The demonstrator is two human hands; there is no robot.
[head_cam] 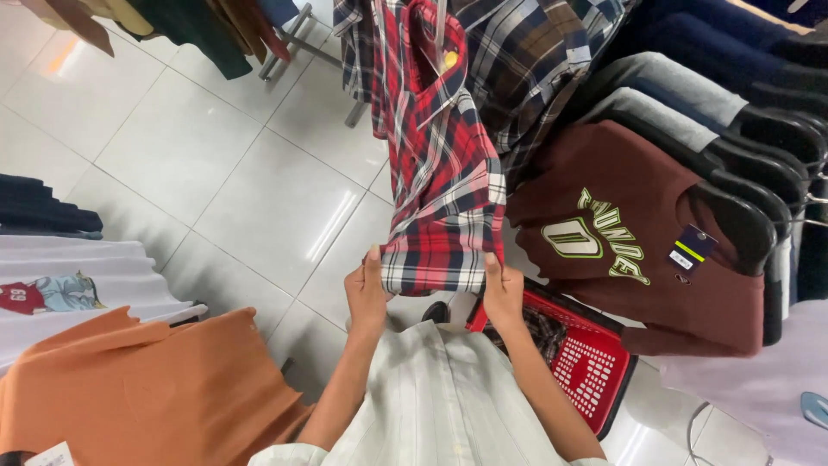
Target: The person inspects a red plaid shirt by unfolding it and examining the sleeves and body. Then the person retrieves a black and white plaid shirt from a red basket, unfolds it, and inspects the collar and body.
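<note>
A clothing shop, plainly: shirts hang crowded on black hangers [759,185] along metal rails, a maroon printed sweatshirt [642,250] shows a price tag [690,248], plaid shirts [444,164] dangle overhead, a red shopping basket [595,367] sits on the glossy white tiled floor [224,173], and folded tees [60,289] are stacked at left.

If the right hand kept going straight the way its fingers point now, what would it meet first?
The right hand already grips the hem of the red plaid shirt, fingers pointing up the picture. Going on, it would probably push further into that shirt's hanging cloth; depth is hard to judge.
</note>
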